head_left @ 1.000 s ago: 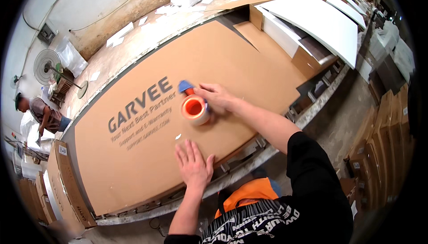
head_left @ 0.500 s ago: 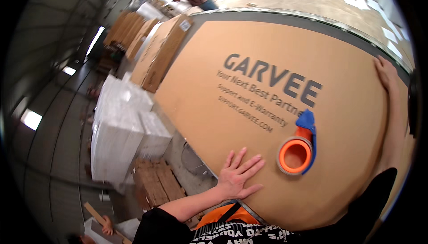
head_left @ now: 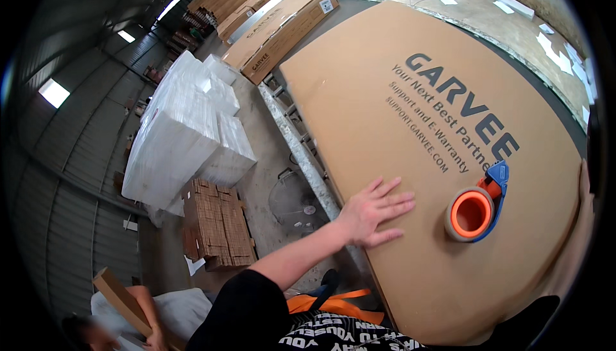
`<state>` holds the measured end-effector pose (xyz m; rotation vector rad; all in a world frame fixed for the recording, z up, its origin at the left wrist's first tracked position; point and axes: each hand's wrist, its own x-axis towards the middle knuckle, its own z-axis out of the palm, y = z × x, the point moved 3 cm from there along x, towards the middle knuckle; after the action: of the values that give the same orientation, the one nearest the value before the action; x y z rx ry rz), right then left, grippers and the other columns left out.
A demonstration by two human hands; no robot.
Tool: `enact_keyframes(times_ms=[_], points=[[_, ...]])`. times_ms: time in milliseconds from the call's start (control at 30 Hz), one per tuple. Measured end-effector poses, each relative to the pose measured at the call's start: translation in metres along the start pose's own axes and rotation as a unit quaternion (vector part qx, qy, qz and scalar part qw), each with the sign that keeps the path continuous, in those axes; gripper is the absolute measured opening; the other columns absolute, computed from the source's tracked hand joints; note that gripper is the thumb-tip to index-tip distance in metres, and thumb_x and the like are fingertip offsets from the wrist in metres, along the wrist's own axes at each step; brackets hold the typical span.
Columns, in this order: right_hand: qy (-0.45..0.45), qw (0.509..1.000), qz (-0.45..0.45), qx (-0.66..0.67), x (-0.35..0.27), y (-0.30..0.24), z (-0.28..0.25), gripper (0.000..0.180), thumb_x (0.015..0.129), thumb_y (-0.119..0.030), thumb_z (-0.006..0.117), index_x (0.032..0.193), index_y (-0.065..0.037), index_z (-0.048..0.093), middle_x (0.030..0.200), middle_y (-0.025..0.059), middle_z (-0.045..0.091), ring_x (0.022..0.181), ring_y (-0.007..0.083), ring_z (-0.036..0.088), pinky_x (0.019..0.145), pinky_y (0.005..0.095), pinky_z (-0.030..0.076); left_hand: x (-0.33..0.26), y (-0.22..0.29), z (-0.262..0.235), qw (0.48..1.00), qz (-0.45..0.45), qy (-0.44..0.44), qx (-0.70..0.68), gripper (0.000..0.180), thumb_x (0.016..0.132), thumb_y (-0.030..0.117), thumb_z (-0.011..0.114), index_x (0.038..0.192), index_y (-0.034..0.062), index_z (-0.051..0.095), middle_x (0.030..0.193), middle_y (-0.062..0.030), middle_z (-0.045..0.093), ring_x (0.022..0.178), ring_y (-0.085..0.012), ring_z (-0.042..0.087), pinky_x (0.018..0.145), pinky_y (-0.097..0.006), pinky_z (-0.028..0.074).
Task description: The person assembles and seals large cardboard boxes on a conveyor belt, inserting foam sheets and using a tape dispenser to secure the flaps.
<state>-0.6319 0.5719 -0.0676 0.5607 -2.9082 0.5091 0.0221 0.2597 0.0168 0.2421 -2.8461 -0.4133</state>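
A large flat cardboard box with dark print lies in front of me. My left hand rests palm down on its near left part, fingers spread and holding nothing. Off to its right, a tape dispenser with a blue and orange body and a roll of tape lies on the box. My right hand is at the box's right edge; its fingers are mostly lost at the dark rim of the view, so their closure is unclear.
The box lies on a roller conveyor with a metal side rail. Another carton sits farther along. Wrapped white stacks, a pile of flat cardboard and a floor fan stand left. A co-worker holds a cardboard piece lower left.
The view has swung left, so the box and tape dispenser appear farther right. My left hand stays flat on the box. My right hand has shifted nearer the view's rim.
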Motion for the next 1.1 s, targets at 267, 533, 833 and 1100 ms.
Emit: enact_keyframes(times_ms=[267, 533, 833, 1100], points=[[0.007, 0.993, 0.043, 0.106, -0.170, 0.082, -0.012, 0.053, 0.097, -0.044, 0.045, 0.110, 0.004, 0.063, 0.109, 0.0230, 0.064, 0.104, 0.0335, 0.062, 0.091, 0.0406, 0.046, -0.022, -0.078, -0.013, 0.997, 0.031, 0.023, 0.064, 0.058, 0.088, 0.055, 0.057, 0.137, 0.0246, 0.053, 0.145, 0.0005, 0.047, 0.139, -0.0327, 0.035, 0.114, -0.055, 0.022], [0.041, 0.980, 0.108, 0.163, -0.360, 0.075, -0.028, 0.059, 0.102, -0.045, 0.036, 0.115, 0.008, 0.060, 0.105, 0.0206, 0.067, 0.099, 0.0290, 0.062, 0.090, 0.0373, 0.045, -0.079, -0.114, -0.010, 0.999, -0.007, 0.023, -0.033, 0.066, 0.090, 0.054, 0.052, 0.141, 0.0118, 0.047, 0.151, -0.0054, 0.038, 0.145, -0.0410, 0.015, 0.115, -0.061, 0.012], [-0.008, 0.976, 0.217, -0.004, -0.417, 0.048, -0.016, 0.060, 0.097, -0.047, 0.035, 0.125, 0.002, 0.054, 0.125, 0.0272, 0.056, 0.118, 0.0423, 0.052, 0.100, 0.0434, 0.040, -0.168, -0.078, -0.024, 0.999, 0.028, -0.020, -0.019, 0.074, 0.091, 0.050, 0.054, 0.147, 0.0058, 0.033, 0.158, -0.0102, 0.021, 0.142, -0.0518, 0.006, 0.105, -0.070, 0.023], [0.018, 0.978, 0.202, 0.041, -0.443, 0.028, -0.015, 0.061, 0.097, -0.049, 0.037, 0.122, 0.004, 0.058, 0.121, 0.0280, 0.059, 0.115, 0.0417, 0.055, 0.098, 0.0438, 0.042, -0.176, -0.094, -0.048, 0.997, 0.010, -0.069, -0.033, 0.073, 0.091, 0.049, 0.055, 0.147, 0.0082, 0.034, 0.156, -0.0093, 0.026, 0.144, -0.0489, 0.004, 0.112, -0.055, 0.029]])
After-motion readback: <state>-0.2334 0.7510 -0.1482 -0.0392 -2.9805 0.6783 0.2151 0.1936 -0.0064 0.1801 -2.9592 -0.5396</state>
